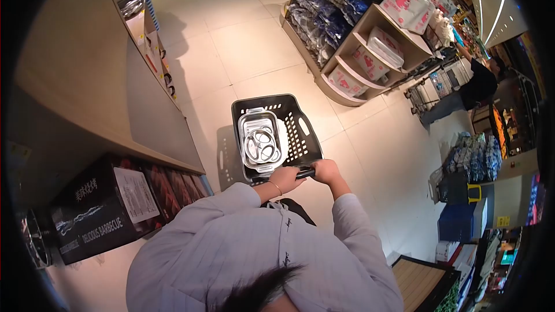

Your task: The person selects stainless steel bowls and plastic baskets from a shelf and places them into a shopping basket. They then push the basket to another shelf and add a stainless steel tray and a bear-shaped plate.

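Note:
Both of my hands are closed on the dark handle of a black shopping basket (312,138), which is in front of my body above the tiled floor. My left hand (287,179), with a thin bracelet at the wrist, wraps the handle's left part. Farther right on the same handle is my right hand (326,171). Inside the basket lies a clear rectangular dish (247,124) with shiny round pieces in it. Something white shows beside the dish, mostly hidden by it.
A curved shelf unit (341,89) with packages stands ahead on the right. Close on the left are a tall counter (156,121) and a dark barbecue box (87,214). A person (480,84) is beside a metal cart (436,84) at the far right.

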The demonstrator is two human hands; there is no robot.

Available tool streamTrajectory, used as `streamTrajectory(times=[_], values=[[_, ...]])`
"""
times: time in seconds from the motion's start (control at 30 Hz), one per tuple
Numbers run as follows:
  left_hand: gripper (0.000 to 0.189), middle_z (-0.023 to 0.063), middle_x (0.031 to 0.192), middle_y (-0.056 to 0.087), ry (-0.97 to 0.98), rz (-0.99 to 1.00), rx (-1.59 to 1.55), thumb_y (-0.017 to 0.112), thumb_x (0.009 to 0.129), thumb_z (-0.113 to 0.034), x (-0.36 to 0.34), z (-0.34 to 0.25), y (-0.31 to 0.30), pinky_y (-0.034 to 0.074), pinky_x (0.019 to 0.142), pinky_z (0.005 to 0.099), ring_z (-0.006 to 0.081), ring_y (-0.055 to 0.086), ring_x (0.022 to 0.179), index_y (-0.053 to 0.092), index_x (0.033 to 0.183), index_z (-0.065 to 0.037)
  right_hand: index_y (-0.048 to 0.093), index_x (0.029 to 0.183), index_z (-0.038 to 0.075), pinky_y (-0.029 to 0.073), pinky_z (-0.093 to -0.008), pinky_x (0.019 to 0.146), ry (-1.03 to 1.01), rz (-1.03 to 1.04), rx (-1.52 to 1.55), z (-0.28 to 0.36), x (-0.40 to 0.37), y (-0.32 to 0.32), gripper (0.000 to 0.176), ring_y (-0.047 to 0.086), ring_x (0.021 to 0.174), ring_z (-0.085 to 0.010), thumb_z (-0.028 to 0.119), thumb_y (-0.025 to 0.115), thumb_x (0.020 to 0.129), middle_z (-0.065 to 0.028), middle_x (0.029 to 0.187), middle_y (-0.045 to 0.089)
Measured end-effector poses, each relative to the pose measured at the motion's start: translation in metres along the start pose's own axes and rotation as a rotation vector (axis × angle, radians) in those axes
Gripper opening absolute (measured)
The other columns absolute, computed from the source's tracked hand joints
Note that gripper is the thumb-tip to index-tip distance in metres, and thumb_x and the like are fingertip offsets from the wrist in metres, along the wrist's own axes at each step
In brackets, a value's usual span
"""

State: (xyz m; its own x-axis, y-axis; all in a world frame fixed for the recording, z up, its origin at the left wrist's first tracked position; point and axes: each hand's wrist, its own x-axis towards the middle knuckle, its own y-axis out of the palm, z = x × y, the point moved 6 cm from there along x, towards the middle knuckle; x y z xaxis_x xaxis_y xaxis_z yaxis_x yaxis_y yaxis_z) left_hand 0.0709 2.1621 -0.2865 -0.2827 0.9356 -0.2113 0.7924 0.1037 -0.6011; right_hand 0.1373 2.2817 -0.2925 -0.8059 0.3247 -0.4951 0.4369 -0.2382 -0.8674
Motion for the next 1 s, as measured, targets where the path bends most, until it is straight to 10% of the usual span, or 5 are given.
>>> streamTrajectory(times=[0.5,1.0], values=[[0.032,0.0117,0.067,0.059,-0.108,-0.220,0.108,0.058,0.074,-0.041,0.151,0.132,-0.148,0.046,0.056,0.0397,0.0297,0.058,0.062,0.060,0.076,-0.009,0.062,0.063,0.010,0.048,-0.0389,0.061,-0.305,-0.077,-0.013,0.017,0.256,-0.098,0.022,0.060,0.064,-0.0290,0.031,0.058,0.063,-0.0118,0.064,0.061],[0.037,0.0117,0.068,0.060,-0.228,-0.309,0.025,0.055,0.074,-0.046,0.275,0.274,-0.310,0.046,0.060,0.0408,0.0310,0.058,0.064,0.060,0.073,-0.010,0.065,0.089,0.023,0.049,-0.0371,0.066,-0.427,0.060,-0.153,0.066,0.513,-0.182,0.025,0.060,0.073,-0.0267,0.029,0.054,0.067,-0.0087,0.079,0.063]])
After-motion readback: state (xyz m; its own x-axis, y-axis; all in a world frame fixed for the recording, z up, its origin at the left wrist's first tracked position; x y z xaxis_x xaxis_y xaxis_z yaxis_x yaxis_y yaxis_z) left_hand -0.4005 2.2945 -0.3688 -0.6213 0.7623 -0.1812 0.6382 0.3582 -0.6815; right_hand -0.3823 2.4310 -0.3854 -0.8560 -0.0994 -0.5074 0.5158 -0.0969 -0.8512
